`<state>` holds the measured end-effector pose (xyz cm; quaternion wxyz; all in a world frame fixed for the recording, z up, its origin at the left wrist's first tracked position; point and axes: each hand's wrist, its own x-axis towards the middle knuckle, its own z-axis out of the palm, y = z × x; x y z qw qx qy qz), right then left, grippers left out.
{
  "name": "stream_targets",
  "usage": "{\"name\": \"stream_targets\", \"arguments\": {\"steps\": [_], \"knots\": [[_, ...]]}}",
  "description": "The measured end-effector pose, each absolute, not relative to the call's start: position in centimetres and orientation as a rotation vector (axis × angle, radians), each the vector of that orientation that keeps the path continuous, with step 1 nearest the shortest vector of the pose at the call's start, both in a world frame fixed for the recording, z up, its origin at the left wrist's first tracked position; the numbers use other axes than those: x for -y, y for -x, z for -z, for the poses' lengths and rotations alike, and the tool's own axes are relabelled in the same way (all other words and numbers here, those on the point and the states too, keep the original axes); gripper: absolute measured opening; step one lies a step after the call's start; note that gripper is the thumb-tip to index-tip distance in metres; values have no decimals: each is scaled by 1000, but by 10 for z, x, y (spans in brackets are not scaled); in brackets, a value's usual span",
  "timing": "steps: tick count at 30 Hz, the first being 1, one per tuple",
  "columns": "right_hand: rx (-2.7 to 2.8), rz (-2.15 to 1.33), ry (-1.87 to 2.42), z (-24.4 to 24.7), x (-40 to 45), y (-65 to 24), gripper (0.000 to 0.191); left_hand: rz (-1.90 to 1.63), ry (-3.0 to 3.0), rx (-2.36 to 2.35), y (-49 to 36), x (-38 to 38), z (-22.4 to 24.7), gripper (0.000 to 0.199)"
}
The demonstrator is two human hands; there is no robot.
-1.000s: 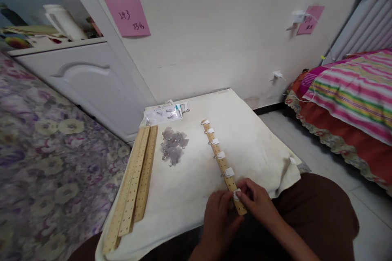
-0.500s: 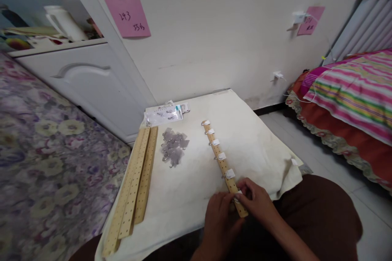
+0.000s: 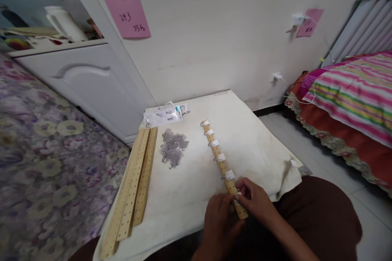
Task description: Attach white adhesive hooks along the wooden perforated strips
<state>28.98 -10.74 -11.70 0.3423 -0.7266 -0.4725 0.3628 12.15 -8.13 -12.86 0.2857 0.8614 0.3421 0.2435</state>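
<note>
A perforated wooden strip (image 3: 225, 167) lies on the cloth-covered table, with several white tags on small rings along it. Near its close end, my right hand (image 3: 254, 200) pinches a white tag (image 3: 238, 197) against the strip. My left hand (image 3: 218, 216) is closed on the strip's left edge at the same spot; its fingertips are partly hidden. To the left lies a pile of small grey translucent packets (image 3: 174, 148) with metal bits in them.
Several perforated wooden strips (image 3: 131, 187) lie along the table's left side. Flat printed packages (image 3: 163, 116) rest at the back left. The white tablecloth (image 3: 257, 142) reaches the wall. A bed (image 3: 352, 85) stands at the right.
</note>
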Motion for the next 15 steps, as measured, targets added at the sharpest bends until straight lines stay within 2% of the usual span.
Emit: {"name": "stream_targets", "arguments": {"steps": [9,15], "knots": [[1222,-937,1837,122,108,-290,16,-652,-2315,-942,-121,81,129,66],[1264,-932,1765,124,111,-300,18,-633,-2328,-945,-120,80,132,62]]}}
